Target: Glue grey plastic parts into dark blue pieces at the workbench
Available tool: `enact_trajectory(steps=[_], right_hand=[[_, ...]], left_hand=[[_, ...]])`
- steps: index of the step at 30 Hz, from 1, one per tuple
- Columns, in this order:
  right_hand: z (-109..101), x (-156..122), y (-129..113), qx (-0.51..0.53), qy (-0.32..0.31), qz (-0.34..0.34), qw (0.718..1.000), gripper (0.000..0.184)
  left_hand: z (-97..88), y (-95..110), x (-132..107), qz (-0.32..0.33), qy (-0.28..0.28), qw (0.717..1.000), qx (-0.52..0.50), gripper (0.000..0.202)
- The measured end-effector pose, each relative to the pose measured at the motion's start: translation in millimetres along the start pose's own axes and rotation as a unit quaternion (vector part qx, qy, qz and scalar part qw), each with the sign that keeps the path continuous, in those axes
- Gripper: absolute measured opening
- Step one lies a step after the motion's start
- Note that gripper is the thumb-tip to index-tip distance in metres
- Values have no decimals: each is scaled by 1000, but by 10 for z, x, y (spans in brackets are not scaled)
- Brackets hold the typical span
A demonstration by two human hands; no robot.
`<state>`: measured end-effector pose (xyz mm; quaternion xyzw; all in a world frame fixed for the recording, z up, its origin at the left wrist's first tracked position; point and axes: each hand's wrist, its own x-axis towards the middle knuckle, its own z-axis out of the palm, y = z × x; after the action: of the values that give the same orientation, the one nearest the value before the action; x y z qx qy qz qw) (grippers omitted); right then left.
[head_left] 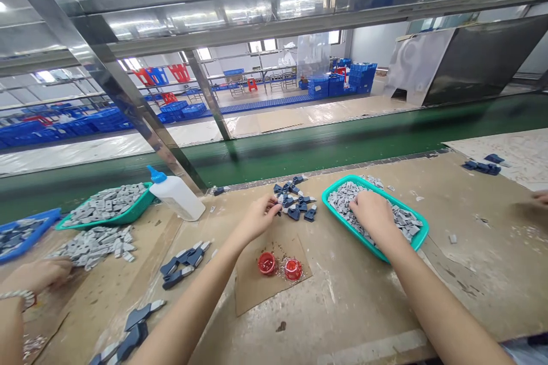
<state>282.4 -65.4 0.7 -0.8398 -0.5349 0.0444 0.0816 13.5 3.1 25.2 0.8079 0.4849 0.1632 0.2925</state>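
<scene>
My left hand [257,218] reaches to a small pile of dark blue plastic pieces [295,201] on the bench; its fingers pinch at the pile's left edge on a piece I cannot make out clearly. My right hand [372,212] rests, fingers curled down, inside a teal tray [422,235] filled with small grey pieces [405,218]; what it holds is hidden. Two red caps [279,266] sit on a scrap of cardboard [257,291] just in front of my left hand.
A white glue bottle with a blue tip [177,195] lies left of centre. Another teal tray of grey pieces [107,205], a loose grey heap [92,245], a blue tray [21,234] and assembled blue-grey parts [184,259] lie left. Another person's hand [38,275] works at far left. A green conveyor [342,142] runs behind.
</scene>
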Motion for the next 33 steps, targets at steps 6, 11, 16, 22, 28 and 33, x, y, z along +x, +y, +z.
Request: enact_trajectory(steps=[6,11,16,22,28,33], right_hand=[[-32,12,81,35,44,-16,998,29],[-28,-48,161,74,99,3,992,30],[-38,-124,181,289,69,30,955,20],[-106,-406,49,559,-34,40,827,34],[137,-929,-412,612,-224,-24,758,32],[350,-1125,-694,612,-274,9,742,35]], left_hand=[[-211,29,-489,-50,17,885,-462,36],[-249,113,-917,-118,53,802,-583,34],[-74,122,-1300,-175,133,769,-601,33],[167,-49,-1718,-225,256,741,-579,48],[261,-121,-1912,-256,301,728,-560,59],[259,2,-1806,-246,329,733,-541,59]])
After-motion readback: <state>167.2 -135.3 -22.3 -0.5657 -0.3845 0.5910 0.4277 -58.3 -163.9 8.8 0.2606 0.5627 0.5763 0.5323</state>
